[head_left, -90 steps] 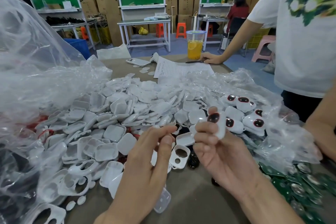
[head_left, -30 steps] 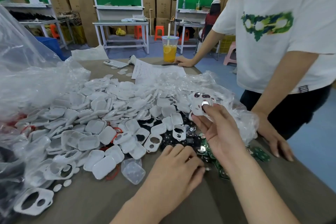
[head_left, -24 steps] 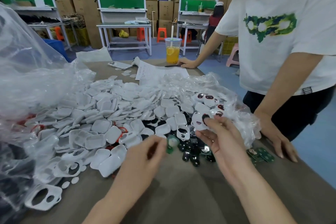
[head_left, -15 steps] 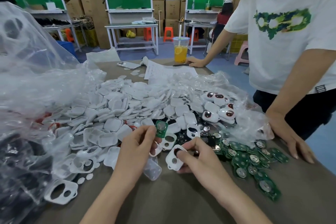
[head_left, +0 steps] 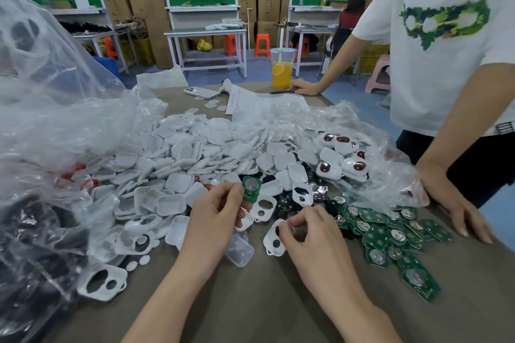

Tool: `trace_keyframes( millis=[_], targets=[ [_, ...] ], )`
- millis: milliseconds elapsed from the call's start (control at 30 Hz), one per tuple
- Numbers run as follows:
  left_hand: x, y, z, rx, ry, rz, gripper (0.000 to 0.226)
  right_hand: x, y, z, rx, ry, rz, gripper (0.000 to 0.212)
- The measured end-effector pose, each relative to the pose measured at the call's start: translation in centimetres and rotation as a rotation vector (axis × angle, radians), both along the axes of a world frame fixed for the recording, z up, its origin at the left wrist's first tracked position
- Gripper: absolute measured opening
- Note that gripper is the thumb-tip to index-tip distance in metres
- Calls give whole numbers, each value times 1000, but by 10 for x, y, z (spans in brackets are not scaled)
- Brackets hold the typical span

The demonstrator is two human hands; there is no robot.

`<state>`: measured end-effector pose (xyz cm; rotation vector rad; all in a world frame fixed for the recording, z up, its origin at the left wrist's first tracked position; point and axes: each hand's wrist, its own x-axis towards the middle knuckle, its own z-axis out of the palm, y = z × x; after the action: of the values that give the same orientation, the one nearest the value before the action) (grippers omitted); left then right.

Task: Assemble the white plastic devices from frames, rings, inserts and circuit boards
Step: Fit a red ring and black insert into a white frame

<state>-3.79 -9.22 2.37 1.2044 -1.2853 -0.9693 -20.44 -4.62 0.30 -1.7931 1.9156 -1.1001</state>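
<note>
now | left hand (head_left: 214, 214) pinching green circuit board (head_left: 250, 189) | right hand (head_left: 312, 234) pinching white frame (head_left: 274, 238)

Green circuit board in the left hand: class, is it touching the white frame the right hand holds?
Apart. The head view shows the green circuit board pinched in the left hand, with a clear gap to the white frame in the right hand.

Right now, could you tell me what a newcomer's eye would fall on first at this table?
The huge heap of white plastic shells across the table. In front, the left hand pinches a green circuit board, the right hand a white frame; more green boards lie scattered at right.
</note>
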Motion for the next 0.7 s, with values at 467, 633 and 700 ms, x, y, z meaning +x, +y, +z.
trace_keyframes(
  millis=[467, 633, 700],
  targets=[
    [15, 0, 0, -133, -837, 289, 26, 0, -1, -1, 17, 44, -13, 12],
    [20, -4, 0, -100, -757, 305, 26, -4, 5, 4, -80, -67, -11, 13],
    [24, -7, -1, -94, -713, 322, 26, -4, 6, 5, -107, -65, -16, 12]
  ],
)
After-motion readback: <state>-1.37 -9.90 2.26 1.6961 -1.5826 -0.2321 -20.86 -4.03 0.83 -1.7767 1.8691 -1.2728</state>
